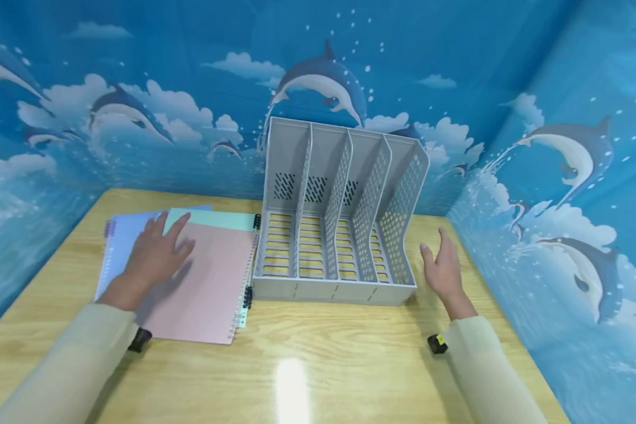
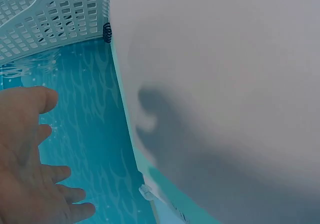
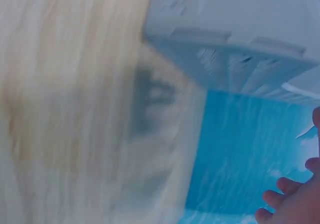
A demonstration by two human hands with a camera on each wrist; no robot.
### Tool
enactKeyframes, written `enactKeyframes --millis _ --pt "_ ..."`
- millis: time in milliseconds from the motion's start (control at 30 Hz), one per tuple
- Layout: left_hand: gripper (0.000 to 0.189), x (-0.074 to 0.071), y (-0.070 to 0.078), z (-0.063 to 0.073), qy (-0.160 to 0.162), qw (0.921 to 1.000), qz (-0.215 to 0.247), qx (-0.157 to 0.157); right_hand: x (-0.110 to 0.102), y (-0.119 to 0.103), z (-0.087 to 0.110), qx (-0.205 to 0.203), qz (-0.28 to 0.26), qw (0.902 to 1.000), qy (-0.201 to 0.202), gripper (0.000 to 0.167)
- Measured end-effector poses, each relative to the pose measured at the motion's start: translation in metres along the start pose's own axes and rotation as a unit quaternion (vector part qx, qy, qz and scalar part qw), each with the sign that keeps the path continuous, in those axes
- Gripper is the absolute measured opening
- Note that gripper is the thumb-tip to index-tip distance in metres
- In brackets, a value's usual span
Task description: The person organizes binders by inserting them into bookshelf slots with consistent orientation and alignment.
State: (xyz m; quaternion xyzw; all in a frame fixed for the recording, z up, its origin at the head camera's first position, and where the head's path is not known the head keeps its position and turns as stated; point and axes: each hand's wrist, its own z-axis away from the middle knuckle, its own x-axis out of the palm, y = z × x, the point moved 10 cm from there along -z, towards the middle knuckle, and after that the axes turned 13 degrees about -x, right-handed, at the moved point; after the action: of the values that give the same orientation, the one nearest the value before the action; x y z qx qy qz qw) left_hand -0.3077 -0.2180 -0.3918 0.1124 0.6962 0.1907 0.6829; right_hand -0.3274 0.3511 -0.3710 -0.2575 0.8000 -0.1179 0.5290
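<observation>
My left hand (image 1: 156, 253) hovers over a stack of spiral notebooks, fingers spread and holding nothing; its shadow falls on the cover below. On top lies a pink notebook (image 1: 206, 282), over a mint green notebook (image 1: 217, 219) and a blue notebook (image 1: 122, 229) that juts out to the left. In the left wrist view the left hand (image 2: 30, 159) is beside the pale cover. A grey file rack (image 1: 334, 290) with several upright slots stands right of the notebooks. Just past its right side is my right hand (image 1: 444, 268), fingers extended and nothing in it.
The wooden table (image 1: 339, 365) carries everything, with bare wood in front of the rack. A blue curtain (image 1: 191, 59) printed with dolphins rises close behind the table and along its right side. Small black devices (image 1: 437, 344) sit at both wrists.
</observation>
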Motion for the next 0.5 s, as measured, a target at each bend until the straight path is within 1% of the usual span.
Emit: enactKeyframes --millis 133,233,300,500 --pt "0.062 -0.001 -0.001 0.0 0.002 1.0 0.008 0.005 -0.01 -0.018 -0.002 -0.011 -0.039 0.9981 0.046 0.066" --pt "0.063 -0.002 -0.002 0.0 0.0 0.9996 0.026 0.004 -0.019 -0.031 -0.002 -0.016 -0.063 0.9947 0.079 0.067" --pt "0.064 -0.002 -0.004 0.0 -0.001 0.9991 0.041 0.004 -0.023 -0.04 -0.002 -0.021 -0.079 0.9923 0.094 0.067" --pt "0.066 -0.006 -0.007 0.0 -0.011 0.9945 0.104 -0.002 -0.022 -0.064 -0.002 -0.048 -0.102 0.9888 0.098 0.064"
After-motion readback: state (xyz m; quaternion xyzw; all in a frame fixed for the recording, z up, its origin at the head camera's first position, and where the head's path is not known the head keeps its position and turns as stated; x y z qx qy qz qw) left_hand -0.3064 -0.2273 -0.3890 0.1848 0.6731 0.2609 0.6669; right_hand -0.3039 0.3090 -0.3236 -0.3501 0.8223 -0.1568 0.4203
